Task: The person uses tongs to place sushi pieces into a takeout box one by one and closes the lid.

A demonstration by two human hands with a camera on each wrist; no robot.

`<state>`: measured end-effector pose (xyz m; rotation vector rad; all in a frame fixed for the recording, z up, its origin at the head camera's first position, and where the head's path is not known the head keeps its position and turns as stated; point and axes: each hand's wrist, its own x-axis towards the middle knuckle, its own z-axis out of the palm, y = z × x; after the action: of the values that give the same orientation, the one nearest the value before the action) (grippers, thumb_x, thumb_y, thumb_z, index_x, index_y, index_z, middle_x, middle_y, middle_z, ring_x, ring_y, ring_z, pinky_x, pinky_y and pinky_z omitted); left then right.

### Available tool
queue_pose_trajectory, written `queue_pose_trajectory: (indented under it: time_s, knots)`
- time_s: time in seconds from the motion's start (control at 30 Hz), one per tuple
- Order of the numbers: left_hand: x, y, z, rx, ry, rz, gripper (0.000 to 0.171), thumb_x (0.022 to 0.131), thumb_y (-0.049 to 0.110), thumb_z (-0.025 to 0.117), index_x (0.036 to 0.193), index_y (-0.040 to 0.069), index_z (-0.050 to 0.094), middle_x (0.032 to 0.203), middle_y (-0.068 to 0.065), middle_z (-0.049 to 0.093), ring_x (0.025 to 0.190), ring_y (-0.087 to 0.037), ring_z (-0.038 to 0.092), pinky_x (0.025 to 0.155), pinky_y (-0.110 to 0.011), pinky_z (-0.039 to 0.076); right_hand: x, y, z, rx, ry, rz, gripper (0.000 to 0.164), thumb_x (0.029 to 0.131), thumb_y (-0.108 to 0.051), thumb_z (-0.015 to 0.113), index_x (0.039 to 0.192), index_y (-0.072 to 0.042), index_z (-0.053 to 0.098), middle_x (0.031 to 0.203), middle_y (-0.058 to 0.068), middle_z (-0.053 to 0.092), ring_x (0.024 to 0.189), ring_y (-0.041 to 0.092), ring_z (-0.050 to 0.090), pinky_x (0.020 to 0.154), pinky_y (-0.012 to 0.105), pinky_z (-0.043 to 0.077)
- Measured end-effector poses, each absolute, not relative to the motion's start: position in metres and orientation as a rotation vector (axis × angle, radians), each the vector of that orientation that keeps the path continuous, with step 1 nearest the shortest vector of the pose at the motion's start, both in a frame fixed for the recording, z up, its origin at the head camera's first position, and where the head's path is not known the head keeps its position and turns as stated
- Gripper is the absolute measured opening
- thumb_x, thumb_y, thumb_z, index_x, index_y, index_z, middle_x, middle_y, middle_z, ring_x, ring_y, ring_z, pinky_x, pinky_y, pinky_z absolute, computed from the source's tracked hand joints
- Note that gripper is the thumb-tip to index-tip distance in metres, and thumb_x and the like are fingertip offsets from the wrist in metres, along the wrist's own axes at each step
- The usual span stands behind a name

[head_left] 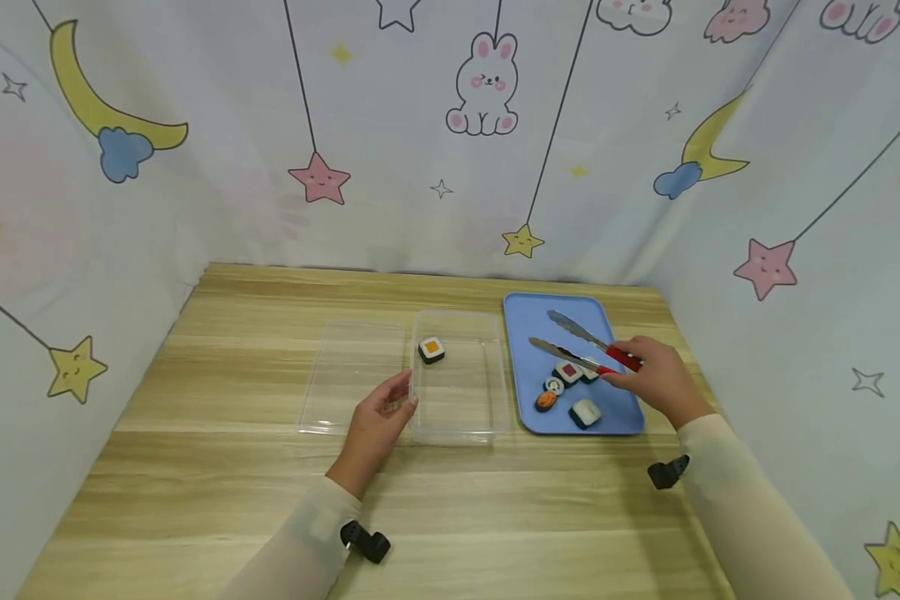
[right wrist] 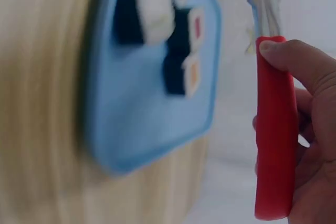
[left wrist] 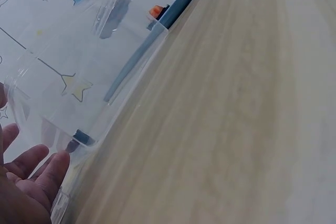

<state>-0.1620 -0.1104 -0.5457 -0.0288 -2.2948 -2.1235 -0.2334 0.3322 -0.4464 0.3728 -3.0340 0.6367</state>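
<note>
My right hand (head_left: 658, 377) grips the red handles of metal tongs (right wrist: 275, 129), thumb along one handle. The tongs' two arms stand apart over a blue tray (head_left: 528, 312). Several sushi pieces lie on the tray under and in front of them, among them a white-topped piece (head_left: 585, 413), an orange-topped piece (head_left: 546, 401) and a roll with a red centre (head_left: 568, 372). My left hand (head_left: 378, 421) rests its loosely extended fingers at the left wall of a clear plastic box (head_left: 457, 400). Inside the box, near its back left corner, sits a sushi roll with an orange centre (head_left: 431, 349).
A clear flat lid (head_left: 356, 367) lies on the wooden table (head_left: 217, 400) left of the box, close to the left hand. The tray stands just right of the box. A printed curtain (head_left: 390, 225) encloses the table's back and sides.
</note>
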Motion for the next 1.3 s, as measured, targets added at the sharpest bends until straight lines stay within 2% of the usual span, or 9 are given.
queue_pose_trajectory:
  time_s: [0.2,0.43,0.7,0.97,1.3]
  knots:
    - [-0.153,-0.109,-0.521,-0.041,-2.291,-2.143,0.051,0.101,0.008,0.068,0.149,0.0,0.053,0.144,-0.026,0.057,0.134,-0.037,0.055,0.101,-0.034,0.053,-0.209,0.38,-0.464,0.243,-3.074,0.635,0.058,0.086,-0.034,0.086,0.129,0.002,0.069,0.108,0.018,0.069,0.089,0.031,0.061,0.072,0.041,0.053]
    - [-0.151,-0.109,-0.518,-0.032,-2.294,-2.139,0.05,0.101,0.008,0.068,0.148,0.0,0.054,0.143,-0.026,0.058,0.134,-0.036,0.056,0.102,-0.037,0.053,-0.186,0.408,-0.482,0.171,-3.085,0.677,0.06,0.086,-0.036,0.086,0.13,0.002,0.069,0.115,0.02,0.069,0.094,0.034,0.063,0.074,0.041,0.054]
    - [-0.151,-0.11,-0.519,-0.03,-2.298,-2.145,0.051,0.101,0.009,0.068,0.149,0.001,0.053,0.145,-0.025,0.057,0.135,-0.037,0.055,0.103,-0.038,0.052,-0.18,0.412,-0.489,0.128,-3.095,0.691,0.061,0.085,-0.038,0.087,0.13,0.0,0.07,0.115,0.019,0.07,0.095,0.033,0.064,0.075,0.041,0.055]
    - [-0.15,-0.109,-0.519,-0.03,-2.301,-2.139,0.05,0.101,0.009,0.068,0.149,0.001,0.054,0.144,-0.025,0.057,0.135,-0.037,0.055,0.103,-0.039,0.052,-0.178,0.412,-0.489,0.14,-3.089,0.66,0.056,0.085,-0.029,0.088,0.128,0.001,0.071,0.115,0.02,0.07,0.095,0.034,0.064,0.074,0.041,0.054]
    - [-0.149,-0.109,-0.516,-0.023,-2.307,-2.149,0.05,0.101,0.01,0.068,0.149,0.002,0.054,0.146,-0.024,0.057,0.135,-0.037,0.055,0.105,-0.044,0.051,-0.177,0.414,-0.492,0.134,-3.067,0.633,0.053,0.084,-0.028,0.089,0.126,0.001,0.073,0.112,0.019,0.071,0.091,0.032,0.064,0.072,0.04,0.053]
